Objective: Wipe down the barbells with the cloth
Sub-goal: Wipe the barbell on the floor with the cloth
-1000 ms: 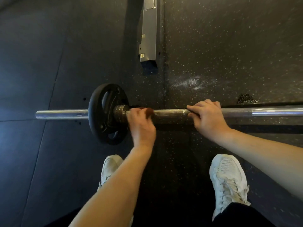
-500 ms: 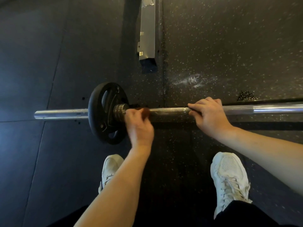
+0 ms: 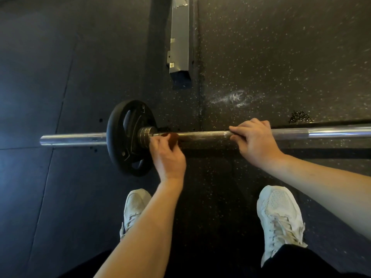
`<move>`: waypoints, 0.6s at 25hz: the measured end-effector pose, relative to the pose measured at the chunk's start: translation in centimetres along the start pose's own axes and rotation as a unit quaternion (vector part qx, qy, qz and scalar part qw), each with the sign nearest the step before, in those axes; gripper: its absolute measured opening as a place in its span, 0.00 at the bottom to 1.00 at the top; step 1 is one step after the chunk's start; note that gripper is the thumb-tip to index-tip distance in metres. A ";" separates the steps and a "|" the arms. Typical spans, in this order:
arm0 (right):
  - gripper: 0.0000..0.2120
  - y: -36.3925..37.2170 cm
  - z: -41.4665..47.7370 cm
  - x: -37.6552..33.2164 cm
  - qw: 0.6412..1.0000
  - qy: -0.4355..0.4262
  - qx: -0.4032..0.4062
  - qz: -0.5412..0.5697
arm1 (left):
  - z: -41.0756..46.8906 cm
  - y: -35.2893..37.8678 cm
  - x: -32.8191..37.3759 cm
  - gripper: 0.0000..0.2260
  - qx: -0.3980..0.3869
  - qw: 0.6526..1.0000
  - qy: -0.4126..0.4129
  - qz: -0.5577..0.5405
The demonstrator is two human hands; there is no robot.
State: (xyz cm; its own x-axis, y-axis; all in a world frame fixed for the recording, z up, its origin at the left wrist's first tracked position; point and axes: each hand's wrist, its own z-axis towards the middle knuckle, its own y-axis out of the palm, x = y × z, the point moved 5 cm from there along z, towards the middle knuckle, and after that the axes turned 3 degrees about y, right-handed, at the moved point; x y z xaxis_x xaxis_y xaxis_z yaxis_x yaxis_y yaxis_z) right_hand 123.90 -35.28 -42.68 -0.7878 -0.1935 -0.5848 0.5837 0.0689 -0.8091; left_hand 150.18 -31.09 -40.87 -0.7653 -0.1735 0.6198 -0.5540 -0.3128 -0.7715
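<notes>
A steel barbell (image 3: pixel 202 135) lies across the dark gym floor with a black weight plate (image 3: pixel 122 137) on its left sleeve. My left hand (image 3: pixel 167 155) holds a small brown cloth (image 3: pixel 172 138) against the shaft, right beside the ribbed collar (image 3: pixel 145 134) by the plate. Most of the cloth is hidden under my fingers. My right hand (image 3: pixel 255 140) grips the shaft further right, fingers curled over the top of the bar.
A grey metal rack foot (image 3: pixel 179 43) runs away from me behind the bar. My white shoes (image 3: pixel 280 217) stand on the rubber floor just in front of the bar. A chalk smear (image 3: pixel 236 98) marks the speckled mat.
My left hand with the cloth has slid left along the shaft, up to the collar by the plate. My right hand has kept its grip in place.
</notes>
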 end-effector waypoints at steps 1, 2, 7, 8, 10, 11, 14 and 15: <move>0.13 0.0 -0.1 0.0 1.000 0.001 0.003 -0.002 | -0.7 1.3 1.6 0.10 -0.021 0.999 0.029 0.007; 0.13 -0.1 0.0 0.0 1.000 0.001 0.003 -0.005 | -1.7 2.6 3.4 0.12 -0.048 0.997 0.053 0.008; 0.14 -0.2 0.1 -0.1 1.000 -0.010 -0.014 0.001 | -1.6 2.9 4.5 0.11 -0.116 0.985 0.131 0.018; 0.14 -0.1 0.3 -0.1 1.000 -0.013 -0.019 0.004 | -0.6 1.8 2.8 0.10 -0.097 0.989 0.105 0.018; 0.14 0.0 0.3 -0.1 1.000 -0.012 -0.020 0.007 | 1.0 -0.8 -0.2 0.08 -0.058 0.998 0.020 0.004; 0.14 0.1 0.3 0.0 1.000 -0.009 -0.017 0.004 | 1.4 -1.4 -1.0 0.09 -0.046 0.999 0.001 0.006; 0.14 -0.1 0.2 0.3 1.000 -0.006 -0.009 0.003 | 1.4 -1.6 -1.1 0.10 -0.012 0.999 -0.012 0.029; 0.14 -0.1 0.2 0.2 1.000 -0.007 -0.012 0.002 | 1.4 -1.4 -0.8 0.10 0.002 0.999 -0.027 0.023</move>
State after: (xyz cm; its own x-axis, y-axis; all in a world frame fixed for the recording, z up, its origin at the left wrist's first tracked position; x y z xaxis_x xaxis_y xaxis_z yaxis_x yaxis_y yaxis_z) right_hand 123.74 -35.51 -42.71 -0.7824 -0.2060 -0.5877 0.5820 0.0941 -0.8077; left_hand 152.05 -31.79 -40.09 -0.7703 -0.2384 0.5914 -0.5176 -0.3079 -0.7983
